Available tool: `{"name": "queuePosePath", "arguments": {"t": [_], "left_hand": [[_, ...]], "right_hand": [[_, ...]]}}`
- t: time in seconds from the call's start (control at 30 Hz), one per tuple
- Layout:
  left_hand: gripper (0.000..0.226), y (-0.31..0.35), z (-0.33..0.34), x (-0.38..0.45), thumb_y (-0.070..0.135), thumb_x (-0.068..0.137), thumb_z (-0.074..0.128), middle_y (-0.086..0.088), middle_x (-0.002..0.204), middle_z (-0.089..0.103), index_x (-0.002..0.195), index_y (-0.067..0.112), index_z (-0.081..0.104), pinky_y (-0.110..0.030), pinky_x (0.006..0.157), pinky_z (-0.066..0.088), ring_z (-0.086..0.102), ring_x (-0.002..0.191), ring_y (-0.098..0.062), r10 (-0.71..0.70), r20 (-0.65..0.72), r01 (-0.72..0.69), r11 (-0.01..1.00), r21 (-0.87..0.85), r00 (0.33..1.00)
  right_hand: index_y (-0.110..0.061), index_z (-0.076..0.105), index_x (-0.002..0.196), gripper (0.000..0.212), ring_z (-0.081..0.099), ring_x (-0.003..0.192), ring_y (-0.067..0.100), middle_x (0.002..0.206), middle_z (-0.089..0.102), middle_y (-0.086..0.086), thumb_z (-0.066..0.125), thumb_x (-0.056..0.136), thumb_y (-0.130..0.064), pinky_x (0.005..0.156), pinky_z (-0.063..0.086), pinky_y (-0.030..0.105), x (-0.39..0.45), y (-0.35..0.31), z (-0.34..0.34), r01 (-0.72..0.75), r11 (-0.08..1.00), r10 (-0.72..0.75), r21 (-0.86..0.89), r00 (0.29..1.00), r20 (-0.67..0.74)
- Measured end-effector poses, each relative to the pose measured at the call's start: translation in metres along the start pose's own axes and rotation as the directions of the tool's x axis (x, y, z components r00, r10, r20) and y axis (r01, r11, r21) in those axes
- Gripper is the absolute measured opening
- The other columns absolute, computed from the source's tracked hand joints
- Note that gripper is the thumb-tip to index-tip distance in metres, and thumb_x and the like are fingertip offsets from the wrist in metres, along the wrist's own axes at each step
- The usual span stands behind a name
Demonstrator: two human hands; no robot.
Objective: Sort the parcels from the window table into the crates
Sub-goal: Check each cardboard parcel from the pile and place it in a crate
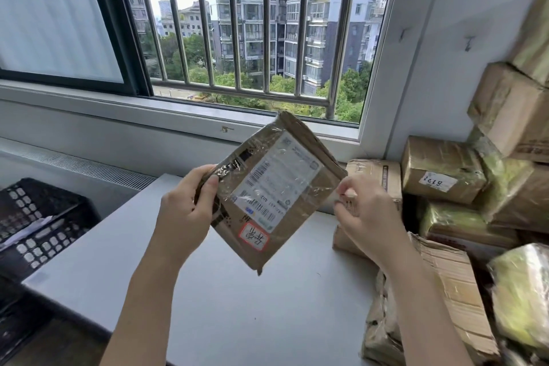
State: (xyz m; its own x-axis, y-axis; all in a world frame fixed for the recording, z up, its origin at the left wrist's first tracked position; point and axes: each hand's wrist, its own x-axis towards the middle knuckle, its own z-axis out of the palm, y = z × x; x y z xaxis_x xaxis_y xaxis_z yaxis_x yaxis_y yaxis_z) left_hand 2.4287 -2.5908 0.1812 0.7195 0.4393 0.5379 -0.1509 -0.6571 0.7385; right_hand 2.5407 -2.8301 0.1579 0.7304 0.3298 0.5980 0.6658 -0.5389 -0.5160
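A flat brown cardboard parcel with a white shipping label and a red-bordered sticker is held tilted above the white window table. My left hand grips its left edge, thumb on the front. My right hand is at the parcel's right corner with curled, slightly blurred fingertips pinching the edge. A black plastic crate stands low at the left, beside the table, with some white paper inside.
Many taped brown parcels are piled on the right, against the wall and on the table's right end. A flattened cardboard stack lies at the near right. A barred window runs behind the table.
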Motion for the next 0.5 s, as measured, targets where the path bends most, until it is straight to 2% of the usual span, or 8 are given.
{"name": "queuePosePath", "arguments": {"t": [0.13,0.23,0.3,0.37,0.4,0.5], "left_hand": [[0.020,0.011,-0.005,0.021,0.014,0.098,0.050,0.017,0.083,0.065,0.101,0.030,0.061,-0.005,0.066,0.041,0.057,0.076,0.007,0.102,0.049,-0.106,0.991,0.087,0.994],[0.022,0.018,-0.005,0.039,0.013,0.096,0.051,0.003,0.103,0.066,0.114,0.015,0.065,-0.027,0.088,0.047,0.058,0.098,-0.012,0.199,0.147,-0.226,0.952,0.204,0.969],[0.025,0.023,0.001,0.048,0.011,0.096,0.053,-0.005,0.115,0.064,0.117,0.007,0.064,-0.036,0.099,0.042,0.052,0.113,-0.024,0.283,0.224,-0.339,0.898,0.280,0.933],[0.026,0.026,0.005,0.052,0.015,0.096,0.052,-0.007,0.117,0.064,0.114,0.002,0.065,-0.040,0.101,0.042,0.049,0.116,-0.027,0.374,0.320,-0.464,0.840,0.282,0.871],[0.031,0.027,0.006,0.052,0.021,0.095,0.048,-0.007,0.115,0.065,0.112,0.001,0.066,-0.037,0.100,0.042,0.049,0.115,-0.026,0.412,0.358,-0.518,0.809,0.279,0.837],[0.042,0.026,0.010,0.052,0.026,0.093,0.037,-0.007,0.112,0.067,0.106,0.001,0.068,-0.032,0.101,0.039,0.049,0.119,-0.030,0.508,0.417,-0.633,0.732,0.252,0.754]], "right_hand": [[-0.015,0.054,0.094,0.022,0.049,0.088,0.019,0.093,0.049,-0.001,0.068,0.079,-0.007,0.075,0.034,0.023,0.014,-0.001,-0.010,0.078,0.992,-0.086,-0.095,0.993,-0.085],[-0.009,0.055,0.106,0.037,0.051,0.098,0.024,0.104,0.053,0.006,0.076,0.079,-0.022,0.083,0.042,0.034,0.022,-0.006,-0.017,0.120,0.978,-0.136,-0.173,0.987,-0.085],[-0.010,0.052,0.122,0.057,0.050,0.114,0.028,0.123,0.053,0.010,0.079,0.076,-0.030,0.093,0.042,0.040,0.029,-0.008,-0.019,0.169,0.956,-0.172,-0.240,0.985,0.007],[-0.015,0.040,0.141,0.076,0.037,0.134,0.025,0.145,0.040,0.005,0.077,0.077,-0.037,0.109,0.028,0.038,0.033,-0.009,-0.021,0.198,0.936,-0.161,-0.290,0.976,0.147],[-0.018,0.032,0.147,0.083,0.028,0.140,0.022,0.152,0.032,0.001,0.075,0.079,-0.039,0.114,0.018,0.035,0.035,-0.008,-0.021,0.201,0.933,-0.146,-0.299,0.969,0.197],[-0.024,0.017,0.152,0.089,0.009,0.147,0.014,0.159,0.017,-0.007,0.068,0.083,-0.045,0.120,0.004,0.035,0.038,-0.003,-0.020,0.211,0.930,-0.125,-0.302,0.952,0.280]]}}
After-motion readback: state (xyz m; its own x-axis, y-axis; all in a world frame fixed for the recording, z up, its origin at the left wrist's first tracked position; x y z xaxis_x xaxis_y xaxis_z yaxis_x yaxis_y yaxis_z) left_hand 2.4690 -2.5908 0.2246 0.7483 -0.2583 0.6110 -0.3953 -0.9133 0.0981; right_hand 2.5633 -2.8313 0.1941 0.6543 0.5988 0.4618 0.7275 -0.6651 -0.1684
